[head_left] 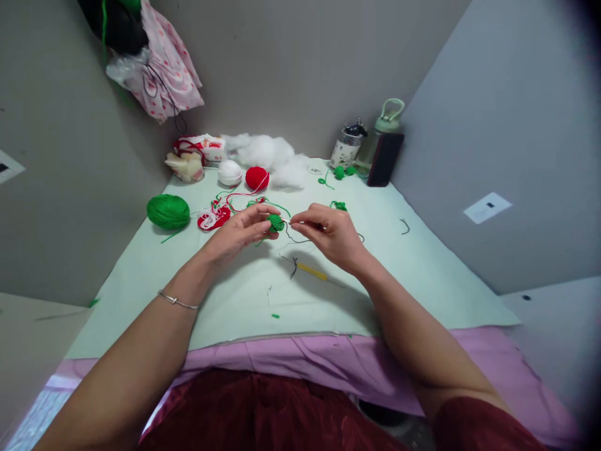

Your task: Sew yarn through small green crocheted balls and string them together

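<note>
My left hand (241, 230) pinches a small green crocheted piece (276, 223) between thumb and fingers above the table. From the right, my right hand (331, 233) grips a thin, pale needle (287, 221) whose tip end meets the green piece. A dark thread (297, 239) hangs in a loop from there and runs behind my right hand. Below both hands, a yellow-handled crochet hook (312, 271) lies on the cloth. Beside it is a short bit of black yarn (293, 268).
A green yarn ball (168, 212) and red-and-white crochet pieces (215, 218) lie left. Behind are a white ball (230, 173), a red ball (257, 178) and stuffing (265, 152). A phone (385, 160) leans on a bottle (390, 116) back right. Walls enclose the table.
</note>
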{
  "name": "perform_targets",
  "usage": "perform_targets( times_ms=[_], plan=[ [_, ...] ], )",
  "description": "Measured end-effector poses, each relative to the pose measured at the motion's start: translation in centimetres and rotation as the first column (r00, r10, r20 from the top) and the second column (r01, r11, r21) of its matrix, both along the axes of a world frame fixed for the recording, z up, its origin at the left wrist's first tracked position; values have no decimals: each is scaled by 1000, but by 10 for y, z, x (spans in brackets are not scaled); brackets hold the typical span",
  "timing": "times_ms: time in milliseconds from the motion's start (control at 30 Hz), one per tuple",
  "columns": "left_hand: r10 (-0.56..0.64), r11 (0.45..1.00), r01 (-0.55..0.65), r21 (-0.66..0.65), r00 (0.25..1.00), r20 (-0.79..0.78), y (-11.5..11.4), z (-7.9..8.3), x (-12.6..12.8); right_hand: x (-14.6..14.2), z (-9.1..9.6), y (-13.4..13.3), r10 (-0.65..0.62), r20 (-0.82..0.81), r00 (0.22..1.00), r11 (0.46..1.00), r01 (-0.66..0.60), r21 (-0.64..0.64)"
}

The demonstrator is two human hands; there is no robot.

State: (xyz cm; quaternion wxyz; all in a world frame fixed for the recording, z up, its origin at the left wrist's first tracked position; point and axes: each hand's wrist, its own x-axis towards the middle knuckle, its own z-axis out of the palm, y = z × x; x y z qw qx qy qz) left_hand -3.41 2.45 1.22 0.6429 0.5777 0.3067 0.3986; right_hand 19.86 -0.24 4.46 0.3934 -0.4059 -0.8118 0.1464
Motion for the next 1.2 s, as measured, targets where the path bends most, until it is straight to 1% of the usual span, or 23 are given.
perform_targets(
  times_ms=[167,433,533,633,733,833,900,1067,1133,1200],
  plan=[
    [-11,1000,11,5,1000,11,1,-1,1,-3,-2,-2,7,84,996,999,-10,32],
    [9,999,-8,53,1000,-13,0,-1,2,-5,2,-6,-4,126,992,1000,5,-6],
    [62,995,-61,74,998,-12,0,-3,4,-9,-3,-4,-27,53,998,998,30,-60],
    [101,992,-101,72,995,0,1,-4,5,-12,-9,0,-38,-75,996,983,24,-181],
    [100,990,-102,94,995,23,1,-5,8,-15,-12,2,-8,-198,980,953,-52,-297],
    [122,983,-125,135,992,32,1,-4,11,-17,-13,5,11,-293,956,925,-121,-359],
    [141,976,-145,162,989,35,0,-4,13,-15,-14,7,5,-299,954,910,-128,-393],
    [213,960,-212,181,977,15,-3,-2,17,-6,-16,12,39,-210,977,881,-133,-455],
    [235,955,-230,187,972,-5,-4,-3,18,-4,-17,13,53,-217,975,875,-150,-461],
    [223,959,-217,184,975,-14,-5,-5,20,-5,-17,12,67,-260,963,864,-186,-468]
  ],
)
